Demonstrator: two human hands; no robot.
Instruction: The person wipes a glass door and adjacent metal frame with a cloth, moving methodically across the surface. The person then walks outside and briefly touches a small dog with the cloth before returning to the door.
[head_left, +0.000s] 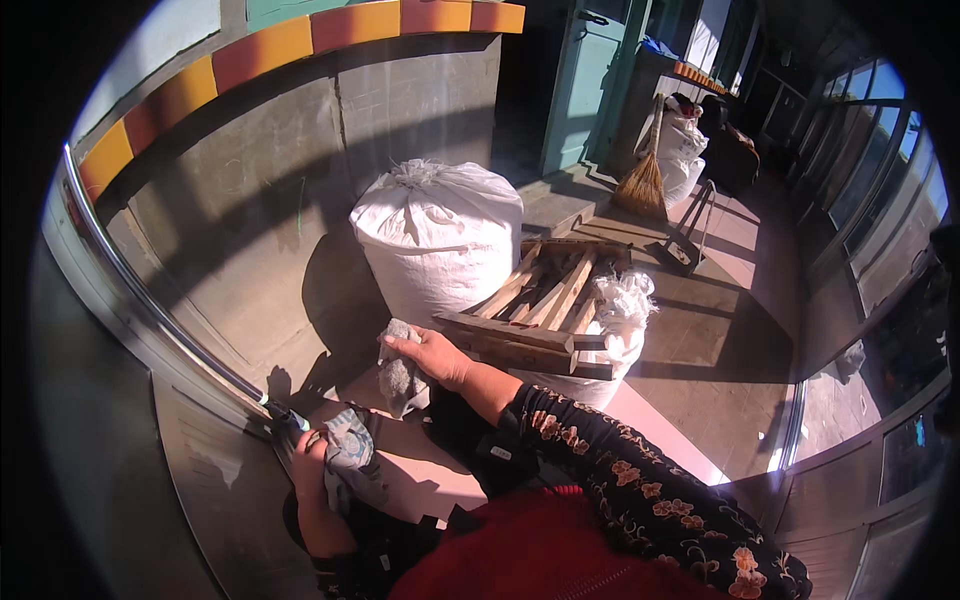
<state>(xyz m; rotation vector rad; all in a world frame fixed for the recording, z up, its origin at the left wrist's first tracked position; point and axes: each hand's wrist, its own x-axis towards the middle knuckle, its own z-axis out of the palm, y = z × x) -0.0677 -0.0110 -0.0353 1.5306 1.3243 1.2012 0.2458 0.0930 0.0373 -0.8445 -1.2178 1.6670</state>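
White and bulging, a tied woven sack [440,240] stands beside a brown wooden crate [510,342] of long wooden slats [566,294]. Nearer, the left hand [310,468] grips a crumpled blue-grey patterned cloth [354,460]; the right hand [442,360], fingers curled, holds a limp, fuzzy grey cloth [402,385] before the sack.

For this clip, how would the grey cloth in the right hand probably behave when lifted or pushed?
The grey cloth is probably floppy: it looks bunched and hangs below the right hand. It seems light, since one hand holds it up. Its fuzzy-looking surface suggests it isn't very slippery.
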